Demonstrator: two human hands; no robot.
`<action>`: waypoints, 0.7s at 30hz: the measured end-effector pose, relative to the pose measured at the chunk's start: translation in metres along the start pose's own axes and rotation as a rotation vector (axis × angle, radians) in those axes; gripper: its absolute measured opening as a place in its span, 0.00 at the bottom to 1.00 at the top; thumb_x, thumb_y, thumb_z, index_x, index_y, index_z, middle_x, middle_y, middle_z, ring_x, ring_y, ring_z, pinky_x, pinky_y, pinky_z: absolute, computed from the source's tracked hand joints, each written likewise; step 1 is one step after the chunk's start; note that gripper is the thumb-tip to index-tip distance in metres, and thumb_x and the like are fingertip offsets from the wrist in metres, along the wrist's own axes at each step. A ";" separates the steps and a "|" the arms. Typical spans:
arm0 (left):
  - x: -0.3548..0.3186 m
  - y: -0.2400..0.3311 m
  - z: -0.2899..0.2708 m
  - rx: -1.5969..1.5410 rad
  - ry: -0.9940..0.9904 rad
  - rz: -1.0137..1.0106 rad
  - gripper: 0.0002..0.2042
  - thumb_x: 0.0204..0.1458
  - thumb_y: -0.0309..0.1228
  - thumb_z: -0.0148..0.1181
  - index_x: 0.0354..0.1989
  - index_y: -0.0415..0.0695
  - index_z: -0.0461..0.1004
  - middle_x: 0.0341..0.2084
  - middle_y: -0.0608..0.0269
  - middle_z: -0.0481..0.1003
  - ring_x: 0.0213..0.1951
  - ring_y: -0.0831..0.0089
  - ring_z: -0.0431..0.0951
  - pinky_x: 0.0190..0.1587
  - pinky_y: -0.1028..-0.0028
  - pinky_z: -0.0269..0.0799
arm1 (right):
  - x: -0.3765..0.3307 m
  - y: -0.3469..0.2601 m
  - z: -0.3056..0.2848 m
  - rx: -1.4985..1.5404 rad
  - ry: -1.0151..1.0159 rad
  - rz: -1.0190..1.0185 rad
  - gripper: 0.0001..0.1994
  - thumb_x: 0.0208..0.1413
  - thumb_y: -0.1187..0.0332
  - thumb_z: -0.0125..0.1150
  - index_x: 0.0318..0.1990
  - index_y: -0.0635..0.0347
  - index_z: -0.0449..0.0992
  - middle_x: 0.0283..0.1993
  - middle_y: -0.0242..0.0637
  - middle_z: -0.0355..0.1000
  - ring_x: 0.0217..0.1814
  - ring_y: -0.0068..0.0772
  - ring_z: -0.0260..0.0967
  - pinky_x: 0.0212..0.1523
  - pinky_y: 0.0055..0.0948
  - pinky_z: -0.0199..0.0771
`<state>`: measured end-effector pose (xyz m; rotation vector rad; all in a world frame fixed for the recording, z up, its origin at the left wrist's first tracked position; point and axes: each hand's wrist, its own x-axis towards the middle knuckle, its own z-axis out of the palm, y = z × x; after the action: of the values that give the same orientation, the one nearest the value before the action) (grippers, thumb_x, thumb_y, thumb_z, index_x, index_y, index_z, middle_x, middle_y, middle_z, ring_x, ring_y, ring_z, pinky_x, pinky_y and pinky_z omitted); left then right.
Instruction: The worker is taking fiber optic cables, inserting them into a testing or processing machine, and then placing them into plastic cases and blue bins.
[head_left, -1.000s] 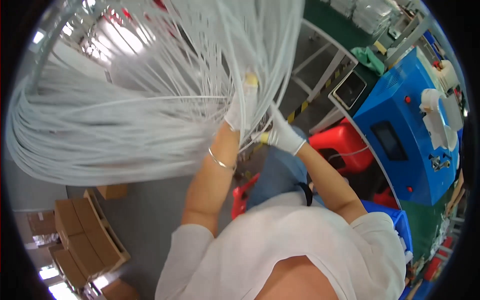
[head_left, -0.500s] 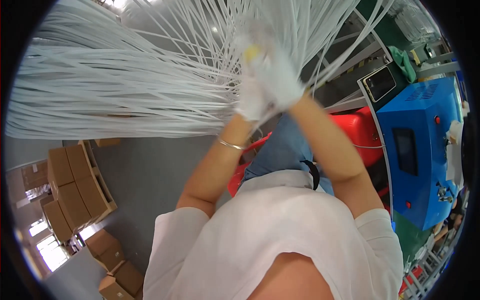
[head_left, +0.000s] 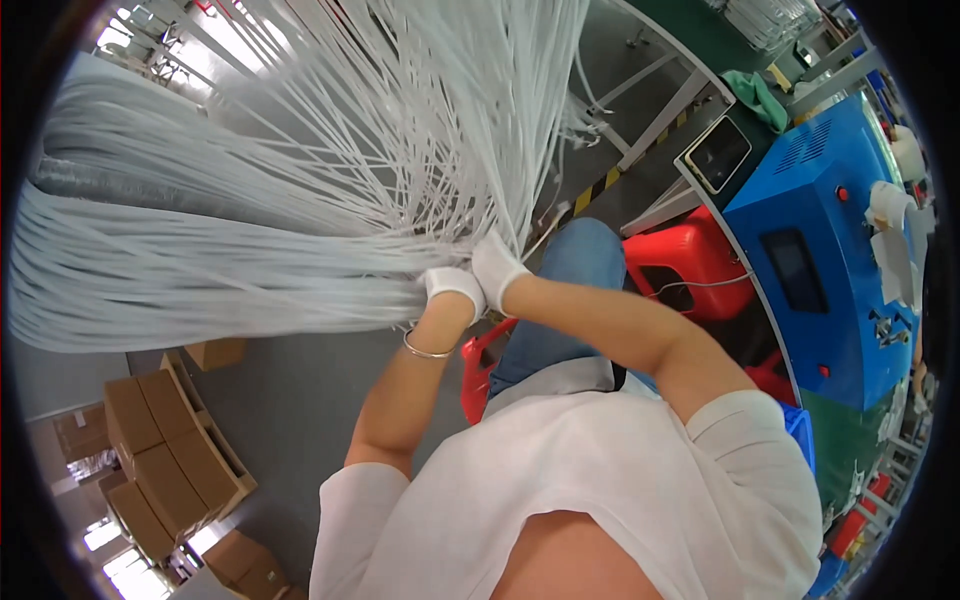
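A large mass of thin white cables (head_left: pixel 220 265) stretches across the left and top of the view. Two thick bundles run out to the left, and a looser fan of cables (head_left: pixel 510 110) spreads upward. Where these strands meet, in front of my lap, both my hands are close together in white gloves. My left hand (head_left: pixel 452 283) touches the lower bundle's inner end. Just beside it, my right hand (head_left: pixel 495 265) reaches into the base of the upright fan. The fingers of both hands are hidden among the cables and behind the gloves.
Right of my knee stands a red plastic stool (head_left: pixel 695 262). Beyond it are a blue machine (head_left: pixel 815 250) with a dark screen, a phone-like device (head_left: pixel 718 153) and a green cloth (head_left: pixel 757 98) on a bench. Brown cartons (head_left: pixel 165 440) are stacked on a pallet at lower left.
My hands have come down and nearer to my body, from up in the cable fan to the junction of the bundles. The view has shifted, and the cables sit lower in it.
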<state>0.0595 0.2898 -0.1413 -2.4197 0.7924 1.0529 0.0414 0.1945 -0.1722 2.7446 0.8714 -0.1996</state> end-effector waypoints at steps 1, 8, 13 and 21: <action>-0.006 0.000 -0.005 0.000 0.007 -0.003 0.17 0.53 0.43 0.51 0.40 0.45 0.79 0.39 0.48 0.77 0.45 0.56 0.77 0.48 0.60 0.70 | -0.008 0.004 0.000 0.151 -0.083 0.014 0.14 0.47 0.60 0.52 0.27 0.59 0.80 0.27 0.40 0.76 0.33 0.45 0.75 0.44 0.55 0.66; -0.078 -0.099 0.012 -0.418 -0.139 0.158 0.28 0.50 0.53 0.51 0.48 0.40 0.72 0.37 0.47 0.77 0.40 0.52 0.78 0.46 0.62 0.70 | -0.044 0.160 -0.002 0.444 -0.052 0.230 0.15 0.49 0.55 0.53 0.30 0.55 0.79 0.28 0.45 0.75 0.30 0.50 0.73 0.31 0.46 0.72; -0.046 -0.012 0.016 -0.033 0.015 0.087 0.14 0.49 0.38 0.53 0.38 0.46 0.79 0.34 0.49 0.78 0.39 0.58 0.79 0.43 0.59 0.72 | -0.020 0.037 0.027 0.471 -0.110 0.436 0.18 0.55 0.55 0.49 0.47 0.55 0.72 0.45 0.40 0.72 0.47 0.41 0.66 0.42 0.46 0.71; -0.089 -0.114 0.046 -1.231 0.045 0.213 0.11 0.54 0.36 0.49 0.30 0.47 0.78 0.22 0.54 0.77 0.25 0.66 0.77 0.25 0.68 0.73 | -0.013 0.077 -0.005 0.523 -0.123 0.379 0.16 0.59 0.61 0.47 0.32 0.59 0.81 0.31 0.44 0.77 0.31 0.33 0.75 0.30 0.32 0.74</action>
<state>0.0574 0.4324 -0.0902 -3.3594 0.4384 1.9918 0.0760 0.1282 -0.1494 3.2607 0.2753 -0.5844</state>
